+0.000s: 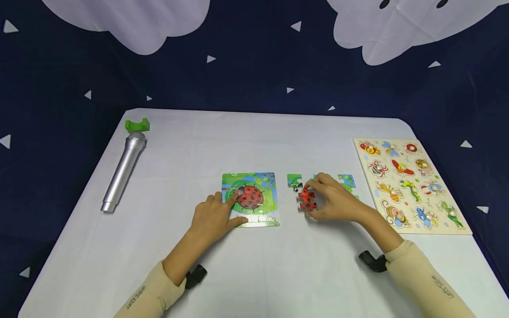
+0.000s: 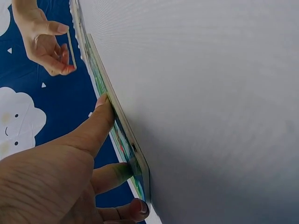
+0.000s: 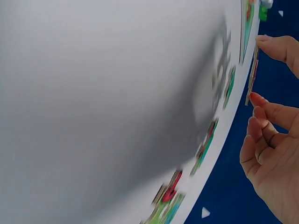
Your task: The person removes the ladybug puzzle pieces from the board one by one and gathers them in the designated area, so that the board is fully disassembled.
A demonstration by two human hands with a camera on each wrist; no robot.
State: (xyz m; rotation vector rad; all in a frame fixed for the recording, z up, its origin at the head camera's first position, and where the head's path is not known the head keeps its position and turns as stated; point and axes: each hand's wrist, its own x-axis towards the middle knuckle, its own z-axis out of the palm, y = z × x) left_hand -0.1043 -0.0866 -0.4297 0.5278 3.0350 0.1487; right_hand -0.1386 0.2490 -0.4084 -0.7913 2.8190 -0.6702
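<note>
A square ladybird jigsaw (image 1: 265, 206) lies flat on the white table (image 1: 254, 141). My left hand (image 1: 220, 214) rests at its left edge, the straight index finger pressing down on the ladybird's head. In the left wrist view that fingertip (image 2: 103, 103) lies on the jigsaw board (image 2: 122, 140). Just right of the jigsaw, my right hand (image 1: 332, 201) pinches a red spotted jigsaw piece (image 1: 306, 199) between thumb and fingers, lifted a little off the table. The right wrist view shows the piece (image 3: 252, 77) edge-on between the fingertips.
Loose green and blue pieces (image 1: 294, 180) (image 1: 347, 180) lie around my right hand. A wooden peg puzzle with insects (image 1: 409, 183) sits at the right edge. A silver microphone (image 1: 123, 170) and a green holder (image 1: 137, 125) lie far left.
</note>
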